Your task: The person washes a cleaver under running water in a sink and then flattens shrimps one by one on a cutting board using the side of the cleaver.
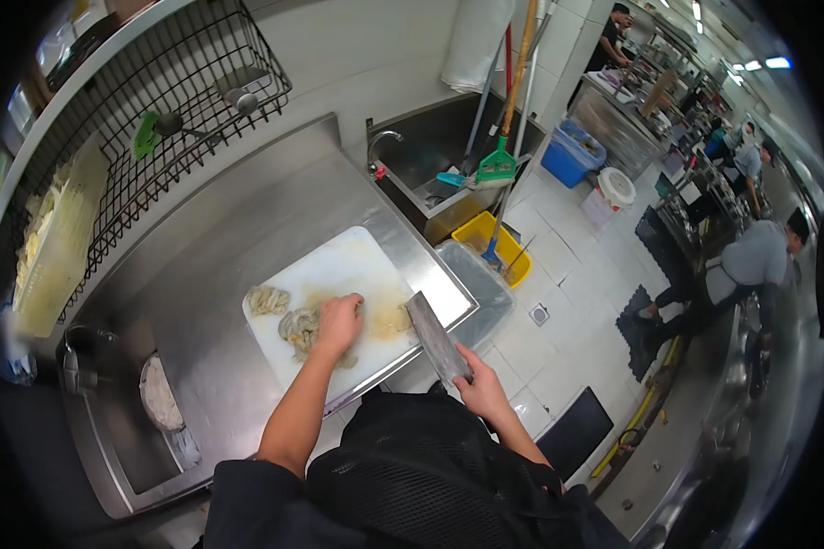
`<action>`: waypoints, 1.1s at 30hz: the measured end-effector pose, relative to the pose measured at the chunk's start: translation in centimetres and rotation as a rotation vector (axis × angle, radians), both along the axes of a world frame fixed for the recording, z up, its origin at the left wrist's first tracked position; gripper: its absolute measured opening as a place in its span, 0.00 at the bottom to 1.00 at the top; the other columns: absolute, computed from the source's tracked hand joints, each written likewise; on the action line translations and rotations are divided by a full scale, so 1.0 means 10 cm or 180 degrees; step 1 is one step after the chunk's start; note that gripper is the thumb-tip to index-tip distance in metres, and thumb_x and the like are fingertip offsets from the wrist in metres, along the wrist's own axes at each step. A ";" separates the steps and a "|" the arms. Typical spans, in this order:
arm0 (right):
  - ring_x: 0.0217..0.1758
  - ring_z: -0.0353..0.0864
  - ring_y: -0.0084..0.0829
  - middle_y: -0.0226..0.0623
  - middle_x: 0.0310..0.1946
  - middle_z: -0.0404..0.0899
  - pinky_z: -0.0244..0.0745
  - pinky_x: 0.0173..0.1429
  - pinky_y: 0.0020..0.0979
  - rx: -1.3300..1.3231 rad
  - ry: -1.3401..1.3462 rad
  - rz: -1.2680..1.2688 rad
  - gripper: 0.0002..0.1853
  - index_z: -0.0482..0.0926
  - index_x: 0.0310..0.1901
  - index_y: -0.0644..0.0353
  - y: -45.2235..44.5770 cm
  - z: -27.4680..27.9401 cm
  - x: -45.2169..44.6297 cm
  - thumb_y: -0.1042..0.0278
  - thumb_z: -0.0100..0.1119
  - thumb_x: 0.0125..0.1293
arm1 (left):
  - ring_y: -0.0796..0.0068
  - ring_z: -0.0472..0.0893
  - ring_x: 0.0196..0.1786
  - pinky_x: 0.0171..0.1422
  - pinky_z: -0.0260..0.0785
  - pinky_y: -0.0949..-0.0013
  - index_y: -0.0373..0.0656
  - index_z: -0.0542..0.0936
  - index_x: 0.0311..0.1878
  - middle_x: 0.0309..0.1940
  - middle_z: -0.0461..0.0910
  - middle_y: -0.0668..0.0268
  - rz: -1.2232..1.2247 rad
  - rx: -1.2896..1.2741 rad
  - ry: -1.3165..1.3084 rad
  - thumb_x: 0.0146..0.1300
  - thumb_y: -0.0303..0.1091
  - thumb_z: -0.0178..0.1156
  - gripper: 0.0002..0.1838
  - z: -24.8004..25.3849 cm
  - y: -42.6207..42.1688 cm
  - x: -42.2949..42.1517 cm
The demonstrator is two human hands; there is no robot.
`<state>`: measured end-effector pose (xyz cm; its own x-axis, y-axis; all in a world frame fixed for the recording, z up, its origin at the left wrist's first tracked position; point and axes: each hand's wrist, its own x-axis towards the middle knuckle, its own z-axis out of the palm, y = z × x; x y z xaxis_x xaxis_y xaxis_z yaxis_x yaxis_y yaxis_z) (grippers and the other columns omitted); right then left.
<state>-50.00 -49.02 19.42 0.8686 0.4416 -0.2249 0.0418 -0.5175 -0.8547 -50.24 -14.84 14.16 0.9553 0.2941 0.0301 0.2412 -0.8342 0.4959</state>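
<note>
The left hand (341, 324) reaches toward 1 o'clock, fingers curled down by the gray food (298, 331) at 8 o'clock on the white board (343, 259). I cannot tell if it pinches any. The right hand (485, 393), well apart, points to 11 o'clock and grips a big knife (436, 337) at the board's 3 o'clock.

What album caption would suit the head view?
Left hand at pale food pieces on a white cutting board, right hand holding a cleaver.
</note>
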 end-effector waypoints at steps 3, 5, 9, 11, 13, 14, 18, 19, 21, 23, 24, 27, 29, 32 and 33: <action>0.57 0.86 0.51 0.55 0.58 0.84 0.79 0.62 0.40 0.0087 0.0322 -0.0112 0.36 0.68 0.77 0.56 -0.03 -0.07 0.05 0.76 0.65 0.66 | 0.48 0.84 0.49 0.57 0.74 0.50 0.41 0.85 0.50 0.41 0.87 0.52 0.0091 -0.0237 -0.0223 0.58 0.29 0.65 0.16 0.08 -0.17 0.03; 0.43 0.87 0.40 0.50 0.51 0.86 0.82 0.49 0.37 0.0307 0.0785 -0.0200 0.36 0.67 0.77 0.58 -0.03 0.03 0.07 0.78 0.63 0.66 | 0.50 0.81 0.56 0.65 0.71 0.53 0.41 0.84 0.53 0.49 0.86 0.54 0.0046 -0.0552 0.0054 0.60 0.30 0.67 0.17 0.06 -0.24 0.02; 0.20 0.73 0.18 0.40 0.41 0.84 0.71 0.26 0.27 0.0782 0.1104 -0.0402 0.36 0.64 0.77 0.61 0.00 0.07 0.05 0.82 0.61 0.66 | 0.50 0.79 0.59 0.66 0.71 0.55 0.39 0.84 0.53 0.55 0.83 0.51 -0.0074 -0.0415 -0.0165 0.60 0.30 0.68 0.17 -0.07 -0.29 -0.08; 0.27 0.79 0.25 0.43 0.45 0.85 0.76 0.32 0.30 0.0679 0.1208 -0.0425 0.36 0.65 0.76 0.61 -0.02 0.11 0.04 0.81 0.61 0.66 | 0.47 0.76 0.63 0.69 0.70 0.53 0.38 0.83 0.56 0.62 0.78 0.48 -0.0087 -0.0623 -0.0061 0.62 0.30 0.67 0.18 -0.10 -0.27 -0.10; 0.33 0.85 0.32 0.47 0.49 0.85 0.81 0.39 0.34 0.0606 0.1248 -0.0475 0.35 0.66 0.76 0.61 -0.05 0.00 0.04 0.80 0.62 0.66 | 0.45 0.74 0.65 0.71 0.68 0.52 0.38 0.81 0.59 0.64 0.77 0.48 -0.0132 -0.0399 -0.0434 0.63 0.31 0.67 0.21 -0.13 -0.31 -0.17; 0.32 0.84 0.30 0.48 0.51 0.85 0.81 0.38 0.33 0.0438 0.0596 -0.0341 0.36 0.66 0.76 0.60 -0.08 -0.25 0.01 0.79 0.63 0.66 | 0.44 0.73 0.67 0.72 0.67 0.50 0.38 0.80 0.62 0.66 0.75 0.47 -0.0158 -0.0200 -0.0841 0.64 0.32 0.67 0.23 -0.13 -0.37 -0.13; 0.51 0.86 0.37 0.51 0.62 0.81 0.82 0.57 0.38 0.0240 0.0065 -0.0153 0.36 0.68 0.76 0.58 -0.04 -0.26 0.00 0.74 0.67 0.66 | 0.36 0.61 0.79 0.80 0.56 0.42 0.42 0.71 0.75 0.81 0.59 0.45 -0.0483 -0.0027 -0.0852 0.69 0.43 0.65 0.34 0.02 -0.79 -0.17; 0.58 0.85 0.37 0.50 0.62 0.81 0.80 0.62 0.38 0.0329 -0.0053 -0.0122 0.36 0.68 0.76 0.58 -0.02 -0.32 -0.01 0.74 0.67 0.66 | 0.35 0.57 0.80 0.81 0.52 0.39 0.42 0.70 0.77 0.82 0.57 0.45 -0.0709 0.0100 -0.0805 0.69 0.47 0.64 0.36 0.04 -0.90 -0.20; 0.68 0.81 0.39 0.50 0.63 0.81 0.75 0.69 0.38 0.0425 0.0191 -0.0219 0.35 0.68 0.76 0.59 0.01 -0.26 0.01 0.75 0.66 0.67 | 0.32 0.47 0.84 0.81 0.43 0.30 0.45 0.65 0.81 0.84 0.49 0.44 -0.1064 0.0113 -0.0499 0.70 0.56 0.62 0.42 0.12 -1.12 -0.27; 0.66 0.82 0.40 0.50 0.62 0.81 0.75 0.69 0.38 0.0659 0.0305 -0.0174 0.34 0.69 0.75 0.61 0.03 -0.38 0.00 0.76 0.65 0.67 | 0.32 0.44 0.85 0.80 0.40 0.27 0.46 0.64 0.82 0.85 0.46 0.44 -0.1160 0.0114 -0.0343 0.71 0.57 0.60 0.42 -0.01 -1.20 -0.30; 0.67 0.82 0.39 0.50 0.62 0.82 0.74 0.70 0.37 0.0732 0.0357 -0.0182 0.33 0.69 0.74 0.63 0.03 -0.33 0.00 0.78 0.64 0.66 | 0.32 0.44 0.85 0.80 0.40 0.27 0.46 0.64 0.82 0.85 0.46 0.44 -0.1207 0.0144 -0.0405 0.71 0.57 0.60 0.42 -0.08 -1.19 -0.29; 0.67 0.81 0.39 0.50 0.61 0.82 0.75 0.69 0.37 0.0505 0.0099 -0.0126 0.33 0.70 0.74 0.63 -0.06 -0.30 0.03 0.78 0.64 0.66 | 0.31 0.42 0.85 0.80 0.38 0.26 0.46 0.64 0.81 0.86 0.43 0.44 -0.0794 0.0058 -0.0005 0.73 0.57 0.58 0.40 -0.21 -1.10 -0.24; 0.67 0.82 0.39 0.49 0.61 0.82 0.75 0.69 0.37 0.0528 0.0086 -0.0209 0.33 0.70 0.73 0.63 -0.11 -0.32 0.05 0.77 0.64 0.65 | 0.32 0.42 0.85 0.81 0.37 0.26 0.44 0.71 0.77 0.85 0.46 0.43 -0.0790 0.0177 0.0216 0.74 0.55 0.58 0.35 -0.18 -0.98 -0.23; 0.65 0.82 0.40 0.49 0.61 0.82 0.75 0.68 0.37 0.0341 0.0023 -0.0316 0.33 0.71 0.73 0.63 -0.12 -0.33 0.06 0.75 0.65 0.66 | 0.34 0.48 0.84 0.81 0.40 0.28 0.44 0.78 0.69 0.83 0.53 0.44 -0.0776 0.0075 -0.0027 0.71 0.49 0.60 0.28 -0.05 -0.86 -0.17; 0.65 0.82 0.44 0.50 0.62 0.82 0.75 0.68 0.39 0.0335 0.0041 -0.0371 0.33 0.71 0.73 0.60 -0.12 -0.31 0.04 0.71 0.65 0.65 | 0.34 0.48 0.84 0.81 0.40 0.28 0.44 0.78 0.69 0.83 0.53 0.44 -0.0797 0.0088 -0.0046 0.71 0.49 0.60 0.28 -0.13 -0.76 -0.14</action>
<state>-49.60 -50.20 16.28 0.9127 0.3596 -0.1941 -0.0247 -0.4256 -0.9046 -51.67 -22.47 12.88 0.9977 0.0472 0.0489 0.0184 -0.8803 0.4741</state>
